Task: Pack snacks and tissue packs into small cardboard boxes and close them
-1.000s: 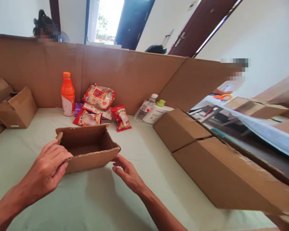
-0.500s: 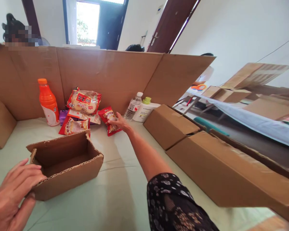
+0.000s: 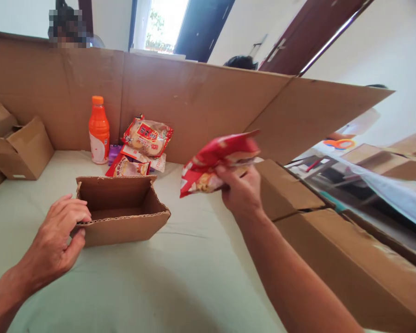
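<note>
A red snack bag [image 3: 211, 159] is up in the air, gripped by my right hand [image 3: 242, 187] with the thumb on its near side. My left hand [image 3: 64, 229] has its fingers over the left end of a small open cardboard box [image 3: 125, 231] and its thumb outside the wall. Inside, the part of the box that shows holds nothing. Behind the box lie another red snack bag [image 3: 130, 167], a rice cracker pack [image 3: 149, 137] and a purple packet [image 3: 114, 154], heaped together. Left of them stands an orange drink bottle [image 3: 99, 132].
A tall cardboard panel [image 3: 194, 99] closes off the back. Brown cartons [image 3: 305, 259] line the right side, and another cardboard box [image 3: 29, 148] stands at the far left. Beyond the panel, a person's head [image 3: 241, 62] shows.
My right hand has lifted the red snack bag off the table and brought it nearer. It now hides the water bottle and white bottle. The view has shifted left; my left hand stays at the box.
</note>
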